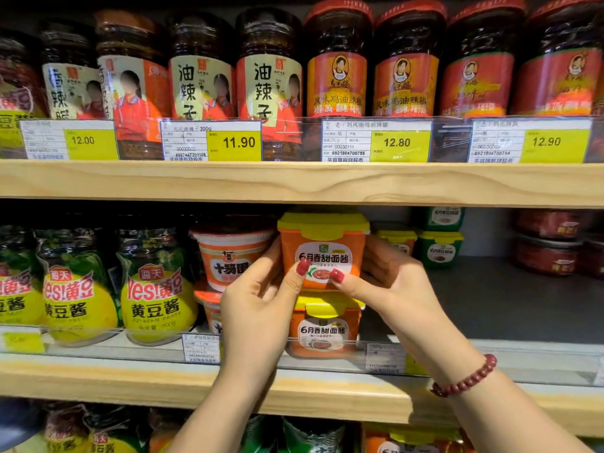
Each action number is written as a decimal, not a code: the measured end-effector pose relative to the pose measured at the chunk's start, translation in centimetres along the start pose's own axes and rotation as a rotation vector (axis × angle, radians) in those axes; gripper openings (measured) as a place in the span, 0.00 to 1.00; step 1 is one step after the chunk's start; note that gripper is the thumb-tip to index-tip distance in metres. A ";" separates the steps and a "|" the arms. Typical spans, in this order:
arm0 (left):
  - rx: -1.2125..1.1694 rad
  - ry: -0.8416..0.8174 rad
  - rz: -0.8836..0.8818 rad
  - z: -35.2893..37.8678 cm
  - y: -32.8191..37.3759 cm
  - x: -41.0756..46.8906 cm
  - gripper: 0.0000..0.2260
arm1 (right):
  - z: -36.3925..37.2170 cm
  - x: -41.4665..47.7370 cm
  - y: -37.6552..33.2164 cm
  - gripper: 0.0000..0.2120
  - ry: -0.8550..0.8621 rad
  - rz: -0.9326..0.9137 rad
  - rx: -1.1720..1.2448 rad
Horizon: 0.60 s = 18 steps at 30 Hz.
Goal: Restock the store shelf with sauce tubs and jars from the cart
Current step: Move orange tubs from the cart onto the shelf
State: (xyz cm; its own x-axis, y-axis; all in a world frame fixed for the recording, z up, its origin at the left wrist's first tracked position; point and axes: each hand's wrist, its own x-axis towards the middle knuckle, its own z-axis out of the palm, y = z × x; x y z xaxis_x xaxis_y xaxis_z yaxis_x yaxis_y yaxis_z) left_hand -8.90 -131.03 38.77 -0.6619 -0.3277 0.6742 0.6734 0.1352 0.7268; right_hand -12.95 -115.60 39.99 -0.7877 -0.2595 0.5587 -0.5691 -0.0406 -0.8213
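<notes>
While the left hand (258, 299) and right hand (392, 282) clasp the top orange tub (323, 246) on its twin (323, 328), fingers (299, 273) curled, bare shelf (490, 305) lies open at right.

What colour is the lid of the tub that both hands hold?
The lid is yellow, on an orange tub; the head view shows it best.

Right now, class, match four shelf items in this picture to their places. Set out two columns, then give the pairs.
Items
1. upper orange tub
2. green tubs
3. yellow-label jars
4. red-lidded jars

Places
A. top shelf, right of centre
B. held between left hand and right hand
C. middle shelf, left of the hands
D. middle shelf, back right of the hands

Pairs: 1-B, 2-D, 3-C, 4-A
</notes>
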 end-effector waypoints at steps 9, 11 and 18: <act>0.037 0.032 0.020 0.1 -0.9 -0.1 0.13 | 0.1 0.2 0.7 0.19 0.062 0.029 -0.086; 0.034 0.055 0.014 0.3 -1.2 -0.2 0.12 | -0.2 0.1 0.7 0.16 0.047 0.044 -0.074; 0.021 0.065 0.007 0.4 -1.7 -0.3 0.12 | 0.0 -0.1 0.7 0.16 0.043 0.041 -0.114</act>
State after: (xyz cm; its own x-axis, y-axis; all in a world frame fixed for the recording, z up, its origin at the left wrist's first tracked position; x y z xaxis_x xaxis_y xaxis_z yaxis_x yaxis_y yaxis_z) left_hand -9.94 -130.81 37.40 -0.6337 -0.3869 0.6699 0.6706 0.1570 0.7251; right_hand -13.30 -115.65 39.34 -0.8186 -0.2174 0.5317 -0.5578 0.0795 -0.8262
